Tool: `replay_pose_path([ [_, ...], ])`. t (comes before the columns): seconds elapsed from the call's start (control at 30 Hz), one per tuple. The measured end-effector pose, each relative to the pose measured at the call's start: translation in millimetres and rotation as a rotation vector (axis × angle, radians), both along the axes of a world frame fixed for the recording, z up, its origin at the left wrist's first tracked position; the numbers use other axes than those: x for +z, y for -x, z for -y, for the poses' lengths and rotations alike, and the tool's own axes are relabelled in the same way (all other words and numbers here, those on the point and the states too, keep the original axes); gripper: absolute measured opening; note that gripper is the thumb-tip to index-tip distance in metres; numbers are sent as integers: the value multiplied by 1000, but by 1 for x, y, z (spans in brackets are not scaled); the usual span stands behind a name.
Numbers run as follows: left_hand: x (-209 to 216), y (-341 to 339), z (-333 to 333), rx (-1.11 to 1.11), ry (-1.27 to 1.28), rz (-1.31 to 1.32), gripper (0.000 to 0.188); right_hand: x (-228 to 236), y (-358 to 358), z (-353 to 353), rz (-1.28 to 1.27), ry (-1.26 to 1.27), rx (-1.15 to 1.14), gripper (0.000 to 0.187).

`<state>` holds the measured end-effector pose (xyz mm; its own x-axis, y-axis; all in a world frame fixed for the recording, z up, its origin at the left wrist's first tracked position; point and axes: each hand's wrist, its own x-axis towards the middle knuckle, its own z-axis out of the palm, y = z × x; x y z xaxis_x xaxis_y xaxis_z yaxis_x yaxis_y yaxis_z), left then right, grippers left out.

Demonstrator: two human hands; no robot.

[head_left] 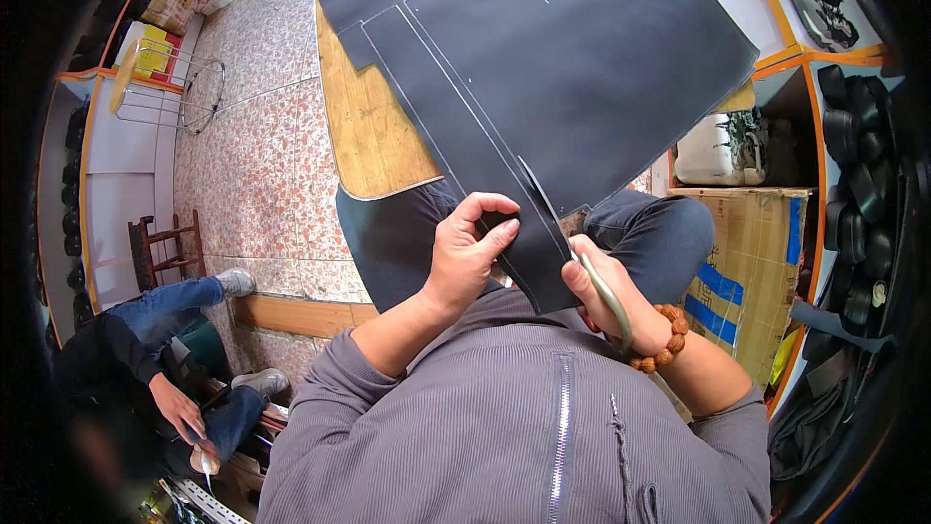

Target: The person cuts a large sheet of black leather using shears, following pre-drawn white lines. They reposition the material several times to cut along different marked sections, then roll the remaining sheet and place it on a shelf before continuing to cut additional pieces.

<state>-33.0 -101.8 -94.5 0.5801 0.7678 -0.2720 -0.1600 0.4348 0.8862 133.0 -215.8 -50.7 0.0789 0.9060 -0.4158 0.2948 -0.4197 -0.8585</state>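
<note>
A large sheet of black leather-like material (582, 59), marked with thin white lines, spreads over my lap and a wooden board. My right hand (616, 296) grips a pair of scissors (543, 196) by its pale handle, the blades lying along a white line at the sheet's near part. Pinched between the thumb and fingers of my left hand (472, 248) is the edge of the near strip, left of the blades. A flap of the material hangs down at the left over my leg. The lower scissor blade is hidden under the sheet.
The wooden board (373, 127) shows beneath the sheet. At right stand a cardboard box (742, 267) with blue tape and shelves of black shoe parts (858, 194). A wire-legged stool (165, 88) and a small dark chair (170, 248) are at left. Another person's hand (179, 408) holds something at lower left.
</note>
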Motion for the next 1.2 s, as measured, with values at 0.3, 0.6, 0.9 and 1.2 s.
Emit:
replay_pose_path([
  [0.3, 0, 2, 3, 42, 55, 36, 16, -5, 2, -10, -33, -33, -3, 57],
  [0.6, -4, 2, 3, 37, 39, 16, 15, -10, 5, -7, 18, -34, -41, 53],
  [0.9, -4, 2, 3, 40, 25, 12, 14, -4, 6, -7, -51, -38, -85, 45],
  [1.2, -5, 4, 3, 9, 15, -15, 14, -4, 5, -4, -78, -9, -95, 39],
])
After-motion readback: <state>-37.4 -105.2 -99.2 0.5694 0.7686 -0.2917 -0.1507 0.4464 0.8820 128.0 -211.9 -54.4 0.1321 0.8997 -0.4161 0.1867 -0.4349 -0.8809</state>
